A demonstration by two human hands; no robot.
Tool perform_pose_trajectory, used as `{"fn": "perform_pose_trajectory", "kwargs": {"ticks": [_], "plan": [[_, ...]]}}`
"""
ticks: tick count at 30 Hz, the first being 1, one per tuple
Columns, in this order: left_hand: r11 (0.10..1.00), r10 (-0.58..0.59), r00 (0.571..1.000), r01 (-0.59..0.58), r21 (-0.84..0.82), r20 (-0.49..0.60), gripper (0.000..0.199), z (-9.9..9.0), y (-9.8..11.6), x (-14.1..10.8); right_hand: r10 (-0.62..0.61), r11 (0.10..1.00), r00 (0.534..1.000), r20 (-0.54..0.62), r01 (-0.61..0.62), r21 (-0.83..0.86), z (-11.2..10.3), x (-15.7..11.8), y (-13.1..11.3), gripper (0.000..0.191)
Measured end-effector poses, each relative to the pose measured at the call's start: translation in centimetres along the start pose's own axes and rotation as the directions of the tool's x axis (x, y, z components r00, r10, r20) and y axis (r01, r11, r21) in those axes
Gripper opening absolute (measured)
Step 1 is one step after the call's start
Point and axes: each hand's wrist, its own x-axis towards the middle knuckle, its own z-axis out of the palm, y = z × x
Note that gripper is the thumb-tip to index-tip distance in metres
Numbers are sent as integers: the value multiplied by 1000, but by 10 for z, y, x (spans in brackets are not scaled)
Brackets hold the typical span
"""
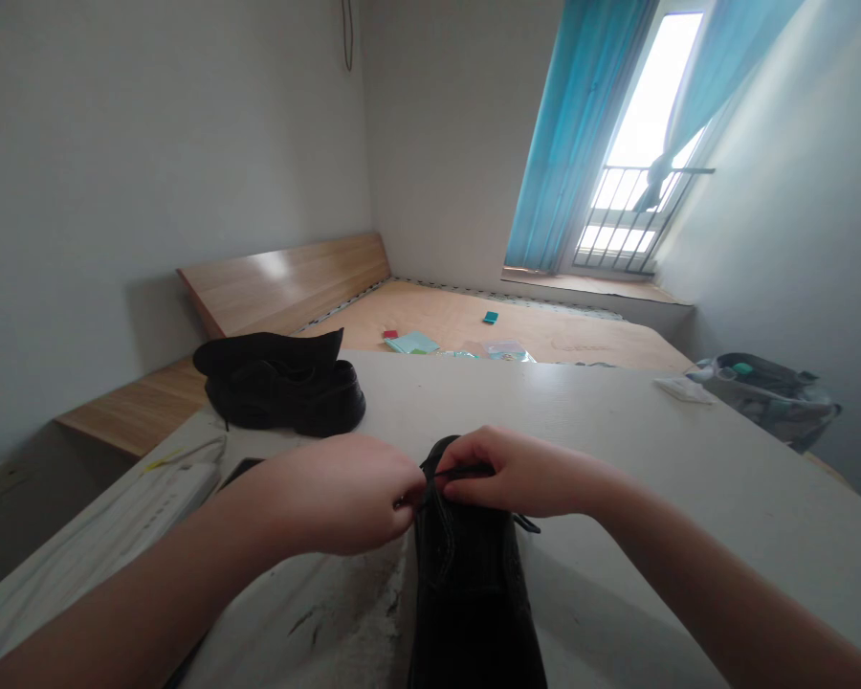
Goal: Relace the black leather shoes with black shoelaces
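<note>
A black leather shoe (466, 593) is set at the near edge of the white table (545, 411), lengthwise between the forearms, so that its lacing is brought within reach of both hands. Its lace (463, 472) is drawn across the top of the shoe. The lace is pinched by the right hand (517, 471), with the fingers curled closed over it. The left hand (344, 493) is closed on it from the other side, its fingertips almost meeting those of the right hand, though the strand is mostly hidden inside that grip. A short lace end is left sticking out beyond the right hand. Near the far left corner of the table, a pair of black shoes (283, 388) is piled, out of the way of the hands. A white power strip (107, 517) is laid along the left edge, and a white packet (685, 389) lies by the far right corner. Beyond the table, a teal card (490, 317) and pale packets (506, 351) are scattered on a wooden bed board (574, 335), and a grey bag (767, 397) is placed past the right edge.
</note>
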Motion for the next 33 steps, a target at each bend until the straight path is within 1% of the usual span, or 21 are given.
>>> {"fn": "perform_pose_trajectory", "kwargs": {"ticks": [5,11,16,18,21,25,27,31,32,33], "plan": [[1000,-25,998,25,7,-57,29,-3,-1,2,5,1000,1000,2,-5,-5,0,-3,-1,22],[999,-32,997,30,-33,-72,24,-9,1,0,-13,1000,1000,7,13,-17,1,-1,1,23],[999,-28,995,27,-21,-95,23,-8,2,0,-2,1000,1000,7,2,-2,0,-1,0,22],[1000,-10,995,8,-29,-95,23,-7,1,0,2,1000,1000,6,-2,-3,0,-1,-1,22],[999,16,996,-20,-50,-83,22,-6,0,0,8,1000,1000,6,-8,-22,-1,-2,-2,22],[999,10,995,-14,-36,-100,23,-4,1,2,32,998,999,3,-31,-51,1,-2,-3,23],[999,11,995,-15,-35,-102,24,-3,1,3,30,996,999,-27,-32,-78,4,-3,-6,20],[1000,11,995,-14,-26,-103,26,-3,1,2,-24,978,988,-150,-8,-210,8,-8,-15,7],[999,14,995,-17,-29,-98,26,-4,0,1,-51,978,982,-183,12,-209,7,-10,-16,7],[999,20,995,-24,-39,-94,26,-4,-1,-1,-86,985,971,-224,48,-168,4,-12,-18,6]]}}
